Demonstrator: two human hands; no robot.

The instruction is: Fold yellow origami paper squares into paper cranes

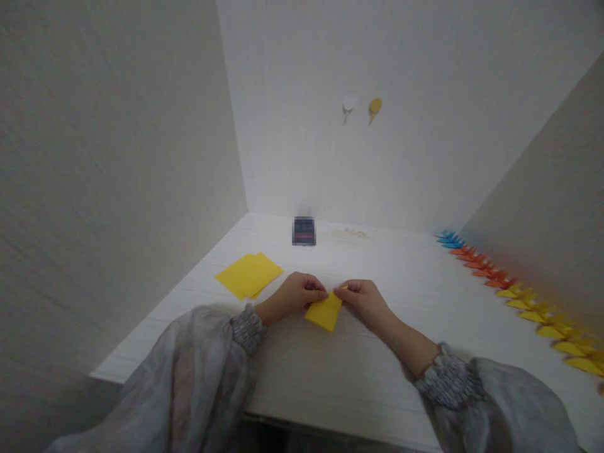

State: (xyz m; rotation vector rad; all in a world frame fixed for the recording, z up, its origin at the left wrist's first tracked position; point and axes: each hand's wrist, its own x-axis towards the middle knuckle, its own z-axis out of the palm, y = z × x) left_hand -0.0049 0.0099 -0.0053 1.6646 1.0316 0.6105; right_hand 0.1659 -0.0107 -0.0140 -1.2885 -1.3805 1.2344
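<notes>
A small folded piece of yellow paper (324, 312) rests on the white table (330, 371) between my hands. My left hand (297, 294) pinches its upper left edge with curled fingers. My right hand (363, 299) pinches its upper right corner, fingers closed on the paper. Both arms wear loose grey sleeves with gathered cuffs.
A stack of flat yellow sheets (249, 275) lies to the left of my hands. A small dark box (304, 231) stands near the back wall. A row of folded paper figures (519, 289), blue, orange and yellow, runs along the right wall. Two small pins (362, 108) are on the back wall.
</notes>
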